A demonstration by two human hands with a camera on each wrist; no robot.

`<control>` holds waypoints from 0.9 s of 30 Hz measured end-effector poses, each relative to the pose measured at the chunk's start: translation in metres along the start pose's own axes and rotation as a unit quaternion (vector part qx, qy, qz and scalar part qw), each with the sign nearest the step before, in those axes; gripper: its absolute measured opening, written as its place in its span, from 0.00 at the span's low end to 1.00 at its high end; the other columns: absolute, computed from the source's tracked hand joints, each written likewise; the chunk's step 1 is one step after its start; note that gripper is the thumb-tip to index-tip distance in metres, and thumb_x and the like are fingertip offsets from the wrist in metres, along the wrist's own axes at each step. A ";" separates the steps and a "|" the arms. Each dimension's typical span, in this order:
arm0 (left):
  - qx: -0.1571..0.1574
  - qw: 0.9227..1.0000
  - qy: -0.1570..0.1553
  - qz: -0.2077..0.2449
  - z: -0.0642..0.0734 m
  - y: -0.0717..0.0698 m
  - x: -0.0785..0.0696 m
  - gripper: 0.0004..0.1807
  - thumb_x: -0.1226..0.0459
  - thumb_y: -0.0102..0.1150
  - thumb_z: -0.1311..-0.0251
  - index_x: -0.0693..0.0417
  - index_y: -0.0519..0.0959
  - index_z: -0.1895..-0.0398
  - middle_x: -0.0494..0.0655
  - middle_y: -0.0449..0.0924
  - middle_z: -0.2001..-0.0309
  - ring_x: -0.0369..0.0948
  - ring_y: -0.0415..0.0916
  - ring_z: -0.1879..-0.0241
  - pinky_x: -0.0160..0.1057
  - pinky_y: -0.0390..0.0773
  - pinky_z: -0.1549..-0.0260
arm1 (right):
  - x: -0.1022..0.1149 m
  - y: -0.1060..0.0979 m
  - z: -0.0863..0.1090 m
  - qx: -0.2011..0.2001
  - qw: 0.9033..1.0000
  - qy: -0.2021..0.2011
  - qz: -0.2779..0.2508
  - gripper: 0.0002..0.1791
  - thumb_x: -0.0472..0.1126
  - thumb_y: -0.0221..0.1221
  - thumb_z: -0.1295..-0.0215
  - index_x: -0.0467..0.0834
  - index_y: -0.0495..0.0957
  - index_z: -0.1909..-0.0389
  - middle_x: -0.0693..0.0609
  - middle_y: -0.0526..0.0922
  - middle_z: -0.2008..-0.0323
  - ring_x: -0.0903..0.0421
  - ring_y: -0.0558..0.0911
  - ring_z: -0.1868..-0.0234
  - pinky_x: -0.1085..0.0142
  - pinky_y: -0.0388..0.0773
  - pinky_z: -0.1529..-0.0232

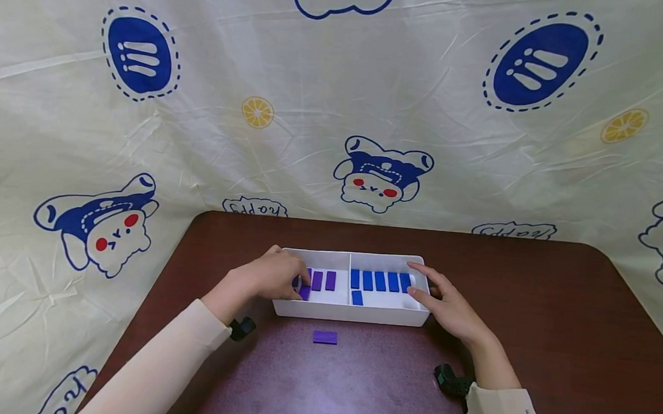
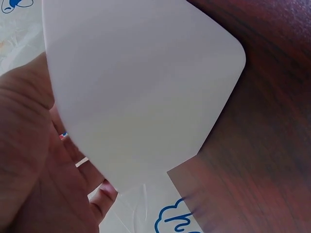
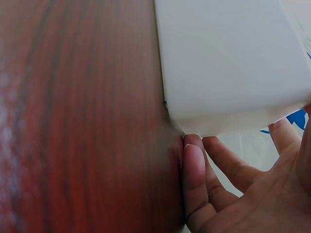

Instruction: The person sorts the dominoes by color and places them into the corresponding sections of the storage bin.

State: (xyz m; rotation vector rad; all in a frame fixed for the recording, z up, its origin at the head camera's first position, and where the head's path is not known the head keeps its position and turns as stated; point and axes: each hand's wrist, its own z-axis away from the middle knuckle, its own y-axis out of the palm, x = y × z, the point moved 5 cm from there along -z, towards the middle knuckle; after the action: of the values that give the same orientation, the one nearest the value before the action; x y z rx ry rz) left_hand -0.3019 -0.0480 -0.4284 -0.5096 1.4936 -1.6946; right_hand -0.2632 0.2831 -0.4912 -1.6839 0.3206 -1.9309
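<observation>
A white two-part box (image 1: 353, 313) sits on the table. My left hand (image 1: 273, 275) reaches over its left end, thumb and fingertips pinching a purple tile (image 1: 304, 292) low in the left compartment; the left wrist view hides those fingertips behind the box's wall. Beside it stand purple tiles (image 1: 331, 281) in a row, one partly covered by the fingers. Blue tiles (image 1: 380, 281) line the right compartment, with one blue tile (image 1: 357, 297) below the row. At the right end rests my right hand (image 1: 446, 303), thumb and index finger extended over the rim, holding nothing.
A loose purple tile (image 1: 325, 337) lies on the brown table (image 1: 376, 390) in front of the box. Behind the table hangs a pale printed sheet (image 1: 319, 58). Dark wrist cameras (image 1: 451, 380) sit under both wrists.
</observation>
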 end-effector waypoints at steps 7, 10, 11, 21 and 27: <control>-0.007 1.000 0.009 -0.025 -0.004 0.003 0.001 0.15 0.57 0.77 0.44 0.43 0.91 0.52 0.39 0.86 0.52 0.40 0.80 0.48 0.49 0.65 0.48 | -0.001 0.000 -0.001 -0.001 1.000 -0.005 0.000 0.37 0.61 0.57 0.26 0.64 0.57 0.20 0.38 0.51 0.19 0.34 0.67 0.31 0.32 0.72 0.39; -0.011 0.999 0.011 -0.034 -0.005 0.005 0.001 0.15 0.56 0.78 0.45 0.42 0.91 0.54 0.38 0.86 0.53 0.40 0.80 0.48 0.49 0.65 0.48 | -0.001 0.001 -0.002 -0.001 1.000 -0.006 0.000 0.37 0.61 0.57 0.26 0.64 0.57 0.20 0.38 0.51 0.19 0.34 0.66 0.31 0.31 0.71 0.39; -0.013 0.999 0.012 -0.035 -0.005 0.005 0.001 0.15 0.56 0.78 0.45 0.41 0.91 0.54 0.38 0.86 0.53 0.40 0.80 0.48 0.50 0.65 0.48 | -0.001 0.001 -0.002 -0.002 1.000 -0.006 -0.001 0.37 0.61 0.57 0.26 0.65 0.57 0.20 0.38 0.51 0.19 0.34 0.66 0.31 0.31 0.71 0.38; -0.009 0.999 0.013 -0.035 -0.005 0.006 0.000 0.14 0.57 0.77 0.44 0.40 0.91 0.54 0.39 0.86 0.52 0.41 0.80 0.46 0.50 0.66 0.47 | -0.002 0.000 -0.001 -0.005 1.000 -0.006 -0.001 0.37 0.61 0.58 0.26 0.64 0.58 0.20 0.38 0.50 0.18 0.33 0.64 0.30 0.27 0.68 0.37; -0.013 0.999 0.022 -0.033 -0.006 0.006 -0.001 0.13 0.59 0.77 0.45 0.41 0.91 0.55 0.40 0.85 0.53 0.41 0.80 0.48 0.51 0.66 0.47 | -0.002 0.000 -0.001 -0.007 1.000 -0.007 0.000 0.37 0.61 0.58 0.26 0.65 0.58 0.20 0.38 0.51 0.19 0.34 0.65 0.31 0.30 0.70 0.38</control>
State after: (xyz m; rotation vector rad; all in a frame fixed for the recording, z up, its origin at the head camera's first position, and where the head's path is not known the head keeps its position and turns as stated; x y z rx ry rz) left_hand -0.3040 -0.0437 -0.4353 -0.5440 1.5479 -1.7507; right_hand -0.2643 0.2843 -0.4935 -1.7052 0.3288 -1.9196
